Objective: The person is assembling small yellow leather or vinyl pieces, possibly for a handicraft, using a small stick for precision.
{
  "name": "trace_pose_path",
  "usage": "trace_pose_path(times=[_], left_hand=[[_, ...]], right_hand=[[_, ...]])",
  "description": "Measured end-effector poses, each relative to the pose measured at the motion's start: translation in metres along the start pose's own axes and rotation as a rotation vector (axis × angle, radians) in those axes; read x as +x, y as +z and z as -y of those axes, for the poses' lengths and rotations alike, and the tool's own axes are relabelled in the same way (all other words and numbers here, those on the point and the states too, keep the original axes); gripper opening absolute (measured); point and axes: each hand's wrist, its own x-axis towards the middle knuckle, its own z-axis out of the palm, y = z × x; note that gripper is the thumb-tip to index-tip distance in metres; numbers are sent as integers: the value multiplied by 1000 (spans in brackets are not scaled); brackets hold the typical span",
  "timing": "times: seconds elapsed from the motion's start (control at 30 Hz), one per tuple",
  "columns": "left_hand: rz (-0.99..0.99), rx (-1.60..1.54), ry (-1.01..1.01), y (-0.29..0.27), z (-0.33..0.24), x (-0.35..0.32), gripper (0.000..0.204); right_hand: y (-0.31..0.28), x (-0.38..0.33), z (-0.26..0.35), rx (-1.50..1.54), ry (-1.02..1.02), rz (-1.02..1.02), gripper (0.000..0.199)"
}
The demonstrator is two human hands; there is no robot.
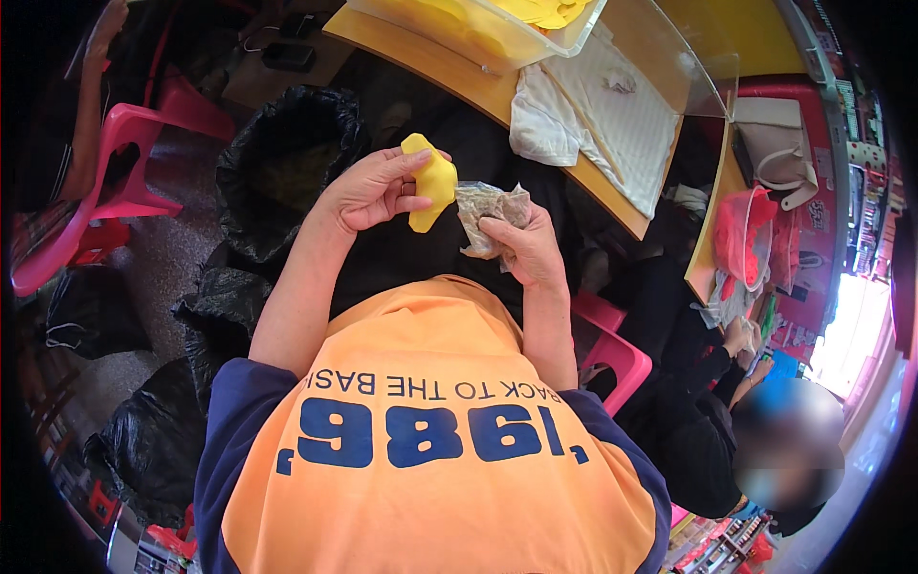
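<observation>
Pinched between the thumb and fingers of my left hand [378, 189] is a smooth yellow piece [436, 184], curved and longish, held nearly upright above my lap. I cannot make out its kind. My right hand [531, 247] grips a crumpled grey-brown sheet [488, 212], partly shiny, like a rag or film. The sheet's left edge comes right up to the yellow piece; whether they touch I cannot tell. Both hands are close together in front of my orange shirt.
Ahead, a wooden table [430, 55] bears a clear bin [574, 38] of yellow pieces and a white cloth [547, 120]. Black bags [287, 172] and a pink chair [120, 177] stand at left. On the right, a co-worker sits near a red basket [744, 239].
</observation>
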Motion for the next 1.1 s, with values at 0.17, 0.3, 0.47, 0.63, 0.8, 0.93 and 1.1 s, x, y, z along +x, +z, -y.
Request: trace_pose_path(times=[0.17, 0.3, 0.47, 0.63, 0.8, 0.93, 1.1], left_hand=[[7, 25, 6, 0, 1, 0, 37], [10, 15, 12, 0, 0, 0, 37], [9, 30, 6, 0, 0, -1, 36], [-1, 32, 11, 0, 0, -1, 36], [-25, 57, 9, 0, 2, 0, 34], [-27, 90, -1, 2, 5, 2, 32], [-16, 137, -11, 6, 9, 5, 31]], right_hand=[[0, 0, 0, -83, 7, -18, 26], [-4, 0, -1, -86, -8, -12, 26], [-5, 0, -1, -111, 16, -6, 25], [-11, 0, -4, -174, -8, -4, 26], [-13, 0, -6, -198, -4, 3, 26], [-3, -2, -1, -190, -23, -6, 23], [4, 1, -4, -218, -60, -48, 24]])
